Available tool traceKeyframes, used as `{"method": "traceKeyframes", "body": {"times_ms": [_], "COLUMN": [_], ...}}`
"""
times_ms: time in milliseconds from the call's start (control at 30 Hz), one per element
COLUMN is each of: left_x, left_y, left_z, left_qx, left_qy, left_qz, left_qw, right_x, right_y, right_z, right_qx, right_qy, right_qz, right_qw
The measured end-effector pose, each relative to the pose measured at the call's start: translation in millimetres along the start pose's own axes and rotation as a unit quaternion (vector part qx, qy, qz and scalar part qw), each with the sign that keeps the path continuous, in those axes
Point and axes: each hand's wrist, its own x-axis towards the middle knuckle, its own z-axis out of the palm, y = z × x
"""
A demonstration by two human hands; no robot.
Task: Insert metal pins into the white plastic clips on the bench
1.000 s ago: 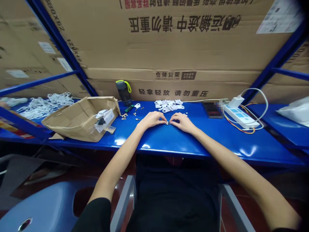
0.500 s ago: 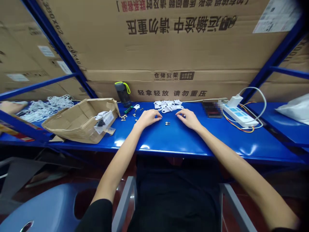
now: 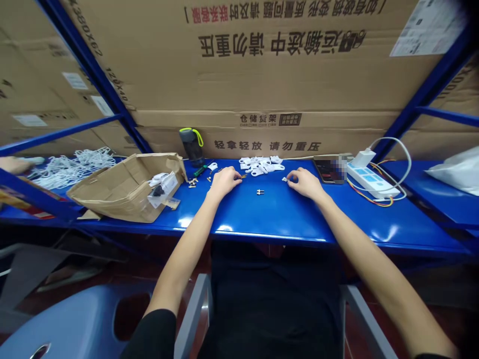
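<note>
My left hand (image 3: 225,181) is pinched on a small brass-coloured piece (image 3: 244,176) above the blue table (image 3: 277,219). Over to the right, my right hand (image 3: 305,183) has its fingertips closed on a small white piece (image 3: 285,179). Between the hands, a small plug-like part with two pins (image 3: 260,192) lies on the table. Behind it is a pile of white plastic pieces (image 3: 262,164). Several small brass-coloured pieces (image 3: 192,183) lie left of my left hand, near a green-handled tool (image 3: 200,171).
An open cardboard box (image 3: 112,187) stands at the left, with a dark bottle (image 3: 192,147) behind. White cords (image 3: 75,167) lie beyond the box, near another person's hand (image 3: 14,165). A phone (image 3: 329,170) and a power strip (image 3: 372,180) are at the right.
My right hand has moved right, and a small white piece now shows at its fingertips. My left hand has shifted slightly; a brass-coloured piece now shows at its fingertips.
</note>
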Motion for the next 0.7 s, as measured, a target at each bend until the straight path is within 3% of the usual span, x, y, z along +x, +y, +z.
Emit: {"method": "traceKeyframes", "body": {"times_ms": [700], "left_x": [0.7], "left_y": [7.8], "left_z": [5.1], "left_qx": [-0.002], "left_qy": [-0.006], "left_qz": [-0.006], "left_qw": [1.000], "right_x": [0.8], "right_y": [-6.5], "right_z": [3.1], "right_qx": [0.008], "right_qy": [0.006], "right_qz": [-0.001], "right_qw": [1.000]}}
